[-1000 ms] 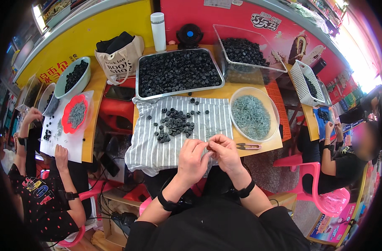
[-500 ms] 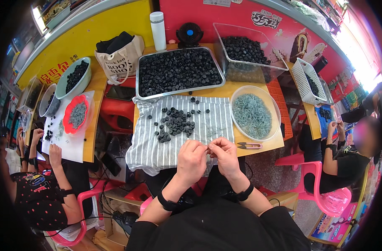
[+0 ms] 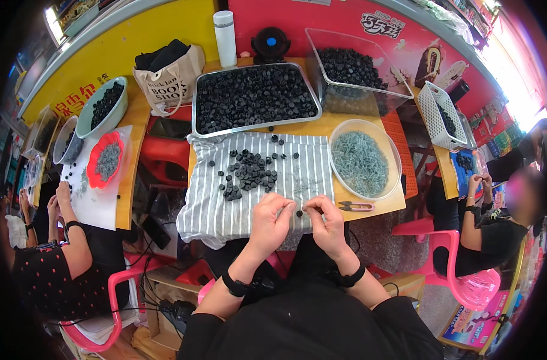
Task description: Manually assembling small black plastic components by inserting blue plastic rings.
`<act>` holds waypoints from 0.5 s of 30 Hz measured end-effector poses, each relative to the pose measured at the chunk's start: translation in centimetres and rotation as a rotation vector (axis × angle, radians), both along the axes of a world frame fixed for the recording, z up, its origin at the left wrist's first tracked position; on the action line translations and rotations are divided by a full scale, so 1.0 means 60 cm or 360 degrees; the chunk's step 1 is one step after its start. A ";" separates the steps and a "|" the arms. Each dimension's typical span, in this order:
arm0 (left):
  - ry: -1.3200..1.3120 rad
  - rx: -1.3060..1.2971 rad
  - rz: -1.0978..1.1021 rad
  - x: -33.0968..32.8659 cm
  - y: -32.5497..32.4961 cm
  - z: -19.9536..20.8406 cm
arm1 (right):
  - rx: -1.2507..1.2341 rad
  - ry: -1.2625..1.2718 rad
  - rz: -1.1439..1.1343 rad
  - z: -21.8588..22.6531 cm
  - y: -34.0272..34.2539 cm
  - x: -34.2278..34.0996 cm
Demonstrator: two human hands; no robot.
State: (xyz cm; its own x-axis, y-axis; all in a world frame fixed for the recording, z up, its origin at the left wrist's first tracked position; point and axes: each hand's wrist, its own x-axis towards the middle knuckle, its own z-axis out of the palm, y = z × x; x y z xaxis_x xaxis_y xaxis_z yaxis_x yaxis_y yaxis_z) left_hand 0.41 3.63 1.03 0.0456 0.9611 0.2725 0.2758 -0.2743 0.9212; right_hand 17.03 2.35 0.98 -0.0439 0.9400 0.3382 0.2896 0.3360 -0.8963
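My left hand (image 3: pixel 272 225) and my right hand (image 3: pixel 327 225) are close together at the near edge of a grey-and-white striped cloth (image 3: pixel 216 210). Both have thumb and fingers brought together in a pinch. Between the fingertips shows one small round black part (image 3: pixel 299 213); whether it is gripped or lies on the cloth I cannot tell. Beyond my left hand lies a loose pile of small black ring-like parts (image 3: pixel 249 171). Farther right stands a round clear tub (image 3: pixel 397 174) full of thin grey-green pieces (image 3: pixel 360 162). Pink-handled thread snips (image 3: pixel 357 207) rest beside my right hand.
Behind the cloth stand a metal tray (image 3: pixel 255 127) of black parts, a clear bin (image 3: pixel 351 91), a small fan (image 3: pixel 271 45), a white bottle (image 3: pixel 225 39) and a canvas bag (image 3: pixel 171 78). People work at tables on both sides, near pink chairs (image 3: pixel 450 252).
My hands have drawn slightly apart at the fingertips, and a small black part now shows between them. At the left, a co-worker's hand has moved away from the table top, toward the body.
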 end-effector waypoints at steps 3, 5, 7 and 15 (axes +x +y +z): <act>0.0422 0.0344 0.0086 -0.002 0.007 0.001 | 0.0312 -0.0417 -0.0045 -0.004 0.002 0.008; 0.0601 0.0355 0.0112 0.002 0.006 -0.007 | 0.0356 -0.0490 -0.0067 -0.018 -0.002 0.005; 0.0777 0.0364 0.0129 0.005 0.002 -0.012 | 0.0395 -0.0566 -0.0096 -0.025 -0.003 0.002; 0.0805 0.0408 0.0036 0.024 -0.022 -0.016 | 0.0520 -0.0885 -0.0144 -0.030 -0.004 -0.003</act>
